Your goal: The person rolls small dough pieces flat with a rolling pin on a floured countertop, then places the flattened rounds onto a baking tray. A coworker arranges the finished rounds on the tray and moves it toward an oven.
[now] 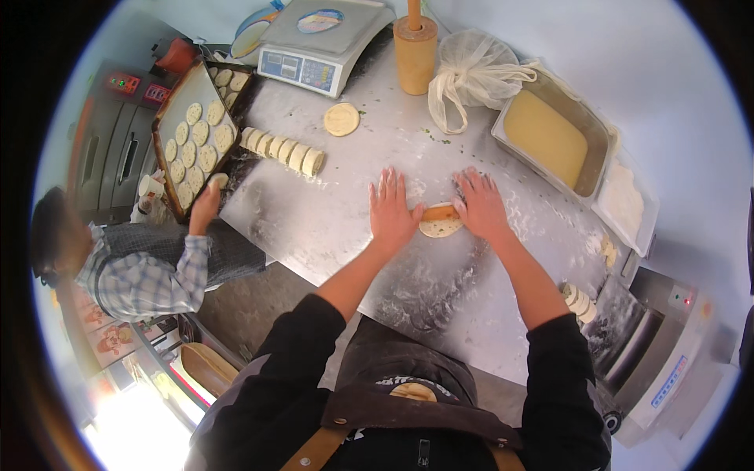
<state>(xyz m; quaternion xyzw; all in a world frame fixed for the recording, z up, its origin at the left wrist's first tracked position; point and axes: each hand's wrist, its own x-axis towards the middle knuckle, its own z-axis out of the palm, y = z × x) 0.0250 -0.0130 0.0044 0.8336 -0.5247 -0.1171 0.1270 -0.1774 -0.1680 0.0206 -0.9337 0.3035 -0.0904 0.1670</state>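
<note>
A small wooden rolling pin lies across a flat round of dough with green flecks, on a floured metal worktable. My left hand is flat over the pin's left end, fingers stretched forward and thumb against the wood. Over the right end lies my right hand, its fingers straight and slightly spread. Both palms hide the ends of the pin. Beyond my hands, a pale dough disc and a row of cut dough pieces rest on the metal.
At left, a co-worker holds a dough round by a tray of rounds. A digital scale, a thick wooden roller and a plastic bag stand behind. Rightward are a metal pan, a flour tray and more dough pieces.
</note>
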